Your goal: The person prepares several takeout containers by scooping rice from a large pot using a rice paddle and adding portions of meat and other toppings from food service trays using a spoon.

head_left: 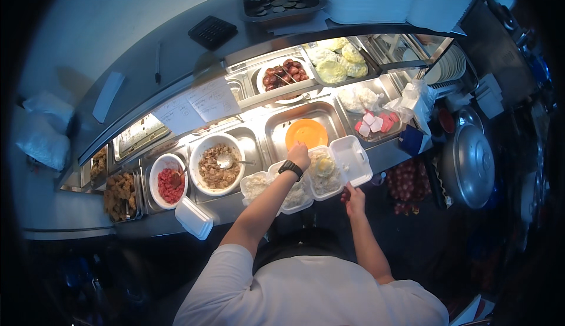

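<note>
The left hand (299,155), with a black watch (291,169) on its wrist, reaches forward over the serving counter (388,156); its fingers are curled down at the near edge of an orange plate (306,133) that lies in a steel well, and whether they grip the plate or something small cannot be told. The right hand (355,199) sits lower and to the right; it is closed on the near edge of an open white foam box (336,167), just under the box's empty lid.

The box lies between the two hands, resting on the counter's front edge; its near compartment holds pale food with a yellow patch. Touching it on the left, under the left forearm, is a second open foam box (268,187) filled with white rice.

Left of the left hand stands a white bowl (216,164) of brown chopped food with a metal spoon (226,161) in it; further left is a smaller bowl (168,180) of red food, and a closed foam box (193,217) lies near the counter's edge. Beyond the left hand, on the higher shelf, is a bowl of dark red sausages (285,74); to the right of it a tray of pale yellow pieces (336,62); right of the orange plate, a tray with pink and white pieces (374,123).
</note>
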Demonstrator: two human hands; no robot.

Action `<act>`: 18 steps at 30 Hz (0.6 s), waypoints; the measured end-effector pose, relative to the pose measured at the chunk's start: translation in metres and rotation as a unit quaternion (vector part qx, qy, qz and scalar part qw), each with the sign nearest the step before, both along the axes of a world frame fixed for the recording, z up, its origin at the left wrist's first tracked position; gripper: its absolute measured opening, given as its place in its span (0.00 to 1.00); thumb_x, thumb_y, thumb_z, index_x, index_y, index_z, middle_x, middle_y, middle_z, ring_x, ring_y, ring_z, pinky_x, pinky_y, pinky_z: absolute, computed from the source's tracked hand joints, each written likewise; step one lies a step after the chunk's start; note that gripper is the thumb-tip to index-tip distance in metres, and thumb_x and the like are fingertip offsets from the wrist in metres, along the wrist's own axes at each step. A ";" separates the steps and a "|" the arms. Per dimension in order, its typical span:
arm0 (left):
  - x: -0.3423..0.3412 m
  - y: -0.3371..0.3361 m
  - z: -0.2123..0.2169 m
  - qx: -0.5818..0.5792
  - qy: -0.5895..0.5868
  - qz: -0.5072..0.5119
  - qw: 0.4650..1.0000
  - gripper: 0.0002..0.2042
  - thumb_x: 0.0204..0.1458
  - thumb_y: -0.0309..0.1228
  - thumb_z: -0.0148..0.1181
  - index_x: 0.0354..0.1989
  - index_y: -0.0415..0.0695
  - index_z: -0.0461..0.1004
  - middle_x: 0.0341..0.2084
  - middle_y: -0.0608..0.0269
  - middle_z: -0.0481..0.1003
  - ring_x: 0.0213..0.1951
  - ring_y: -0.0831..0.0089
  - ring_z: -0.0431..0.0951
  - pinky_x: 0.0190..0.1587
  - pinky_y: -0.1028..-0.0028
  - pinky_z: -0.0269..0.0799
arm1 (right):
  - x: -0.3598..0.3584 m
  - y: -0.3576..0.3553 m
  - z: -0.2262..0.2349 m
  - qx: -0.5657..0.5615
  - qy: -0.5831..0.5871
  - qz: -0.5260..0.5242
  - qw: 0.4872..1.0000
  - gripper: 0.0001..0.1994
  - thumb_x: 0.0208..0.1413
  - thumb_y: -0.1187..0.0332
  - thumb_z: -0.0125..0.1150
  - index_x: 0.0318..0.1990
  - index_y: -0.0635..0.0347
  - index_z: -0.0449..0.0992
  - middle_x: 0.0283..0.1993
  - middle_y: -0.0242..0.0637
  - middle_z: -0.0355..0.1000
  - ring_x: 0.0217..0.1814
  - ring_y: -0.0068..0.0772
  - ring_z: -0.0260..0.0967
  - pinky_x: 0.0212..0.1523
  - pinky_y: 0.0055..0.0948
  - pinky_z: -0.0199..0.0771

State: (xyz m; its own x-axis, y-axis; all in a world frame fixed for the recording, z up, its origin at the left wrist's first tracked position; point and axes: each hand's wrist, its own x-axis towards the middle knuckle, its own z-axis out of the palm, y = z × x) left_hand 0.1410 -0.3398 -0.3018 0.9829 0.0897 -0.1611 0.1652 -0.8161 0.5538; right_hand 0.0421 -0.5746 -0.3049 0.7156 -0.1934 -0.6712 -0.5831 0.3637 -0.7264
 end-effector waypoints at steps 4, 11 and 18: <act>-0.002 0.001 -0.003 0.028 0.038 0.027 0.999 0.13 0.46 0.25 0.57 0.41 0.36 0.70 0.39 0.44 0.72 0.42 0.47 0.75 0.46 0.57 0.72 | -0.008 0.006 -0.001 -0.275 -0.211 0.047 0.937 0.08 0.54 0.70 0.64 0.29 0.63 0.71 0.27 0.33 0.67 0.25 0.28 0.64 0.28 0.30 0.66; -0.004 0.003 0.004 -0.033 0.028 -0.005 0.999 0.08 0.52 0.28 0.55 0.37 0.38 0.73 0.39 0.47 0.72 0.42 0.51 0.75 0.46 0.59 0.71 | -0.008 0.009 0.008 -0.400 -0.303 0.111 0.858 0.10 0.51 0.71 0.65 0.36 0.68 0.73 0.34 0.41 0.71 0.35 0.34 0.69 0.38 0.28 0.68; -0.010 0.001 0.023 -0.071 0.033 0.021 0.997 0.08 0.50 0.28 0.58 0.36 0.39 0.75 0.40 0.49 0.72 0.43 0.52 0.75 0.46 0.61 0.71 | 0.008 0.004 0.001 -0.162 -0.218 0.071 0.960 0.16 0.54 0.74 0.61 0.50 0.71 0.71 0.45 0.39 0.74 0.46 0.28 0.70 0.45 0.28 0.70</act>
